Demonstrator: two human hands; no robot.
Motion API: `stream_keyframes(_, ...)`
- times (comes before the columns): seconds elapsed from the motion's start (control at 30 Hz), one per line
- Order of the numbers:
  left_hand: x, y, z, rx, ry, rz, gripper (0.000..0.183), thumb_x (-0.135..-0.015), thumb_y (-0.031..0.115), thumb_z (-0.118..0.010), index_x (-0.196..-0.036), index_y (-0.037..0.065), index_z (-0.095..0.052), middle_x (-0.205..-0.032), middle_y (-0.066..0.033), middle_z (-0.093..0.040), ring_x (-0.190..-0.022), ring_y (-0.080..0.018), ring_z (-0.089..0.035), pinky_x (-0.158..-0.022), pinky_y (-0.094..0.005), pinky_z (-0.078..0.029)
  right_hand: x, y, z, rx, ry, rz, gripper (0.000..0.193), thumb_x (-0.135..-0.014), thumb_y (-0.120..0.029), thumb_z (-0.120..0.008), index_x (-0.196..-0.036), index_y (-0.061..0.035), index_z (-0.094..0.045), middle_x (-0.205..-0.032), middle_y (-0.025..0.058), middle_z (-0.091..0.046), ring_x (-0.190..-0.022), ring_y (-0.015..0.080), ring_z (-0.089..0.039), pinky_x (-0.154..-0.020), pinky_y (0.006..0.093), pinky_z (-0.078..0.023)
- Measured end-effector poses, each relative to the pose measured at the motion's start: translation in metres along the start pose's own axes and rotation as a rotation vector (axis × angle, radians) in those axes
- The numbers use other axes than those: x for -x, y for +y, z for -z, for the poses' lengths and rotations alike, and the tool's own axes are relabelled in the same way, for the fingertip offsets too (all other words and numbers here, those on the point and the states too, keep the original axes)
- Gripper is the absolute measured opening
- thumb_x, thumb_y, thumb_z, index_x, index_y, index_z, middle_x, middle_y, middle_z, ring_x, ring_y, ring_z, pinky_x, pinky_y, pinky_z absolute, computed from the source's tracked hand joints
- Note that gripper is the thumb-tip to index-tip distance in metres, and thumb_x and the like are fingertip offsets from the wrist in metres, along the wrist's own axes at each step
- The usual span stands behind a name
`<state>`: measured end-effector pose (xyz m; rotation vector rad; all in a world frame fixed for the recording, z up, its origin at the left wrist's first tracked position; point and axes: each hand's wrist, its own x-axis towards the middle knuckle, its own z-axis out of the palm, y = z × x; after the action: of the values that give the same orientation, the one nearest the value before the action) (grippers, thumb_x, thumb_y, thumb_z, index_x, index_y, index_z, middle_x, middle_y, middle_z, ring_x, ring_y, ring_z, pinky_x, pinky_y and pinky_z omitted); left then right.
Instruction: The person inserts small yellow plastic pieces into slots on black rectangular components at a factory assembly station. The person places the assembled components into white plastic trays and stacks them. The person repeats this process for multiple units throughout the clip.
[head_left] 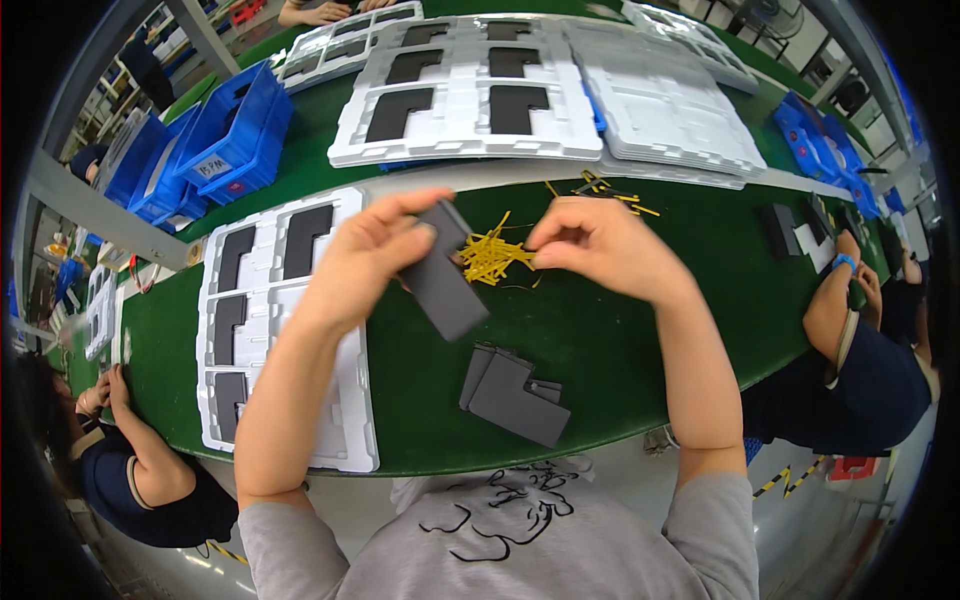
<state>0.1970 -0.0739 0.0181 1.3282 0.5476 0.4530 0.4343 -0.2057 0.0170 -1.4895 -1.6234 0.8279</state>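
Over the middle of the green table (625,370), our left hand (378,250) is clamped on a dark grey piece (447,290), whose long axis slants from the far left toward the near edge, rightward. Our right hand (572,240) is nearer the yellow strips (490,260), which lie just left of its fingertips; we cannot tell whether these close on one. Toward the near edge, grey L-shaped pieces (515,398) overlap.

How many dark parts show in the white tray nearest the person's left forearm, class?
4: left column's top part, middle part and bottom part, plus the upper-right part. The left forearm may hide more.
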Motion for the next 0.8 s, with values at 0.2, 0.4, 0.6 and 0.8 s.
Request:
stream_keyframes(0.2, 0.011, 0.043, 0.040, -0.274, 0.158, -0.125, 0.045, -0.090, 0.003, -0.054, -0.134, 0.007, -0.052, -0.109, -0.0052, -0.065, -0.082, -0.0102, -0.061, -0.070, -0.0240, -0.051, 0.037, 0.036, 0.078, 0.680, 0.030, -0.673, 0.020, -0.070, -0.016, -0.078, -0.074, -0.0033, -0.063, -0.067, 0.0074, -0.064, -0.064, 0.0173, -0.062, -0.059, 0.0315, -0.047)
stream_keyframes(0.4, 0.053, 0.019, 0.115, -0.411, 0.284, 0.052, 0.026, -0.087, 0.015, -0.065, -0.111, 0.004, -0.063, -0.090, -0.0036, -0.065, -0.079, -0.0070, -0.058, -0.067, -0.0224, -0.046, 0.030, 0.058, 0.067, 0.549, -0.103, -0.353, 0.009, -0.070, -0.003, -0.070, -0.069, -0.0014, -0.061, -0.063, 0.0047, -0.060, -0.062, 0.0141, -0.059, -0.060, 0.0314, -0.048)
stream_keyframes(0.6, 0.094, -0.004, 0.118, -0.742, 0.535, 0.201, 0.021, -0.082, 0.016, -0.071, -0.096, 0.001, -0.064, -0.074, -0.0022, -0.065, -0.066, -0.0082, -0.058, -0.061, -0.0235, -0.045, 0.025, 0.026, 0.044, 0.351, 0.099, -0.181, 0.014, -0.081, 0.002, -0.062, -0.081, 0.0006, -0.048, -0.067, 0.0065, -0.050, -0.062, 0.0159, -0.047, -0.059, 0.0305, -0.041)
stream_keyframes(0.8, 0.090, -0.011, 0.096, -1.141, 0.676, 0.163, 0.031, -0.080, 0.024, -0.073, -0.101, 0.003, -0.062, -0.064, -0.0041, -0.058, -0.062, -0.0182, -0.058, -0.060, -0.0323, -0.046, 0.013, 0.009, 0.015, 0.176, 0.096, -0.101, 0.014, -0.076, 0.004, -0.069, -0.086, 0.0021, -0.058, -0.068, 0.0018, -0.051, -0.062, 0.0092, -0.046, -0.058, 0.0249, -0.040)
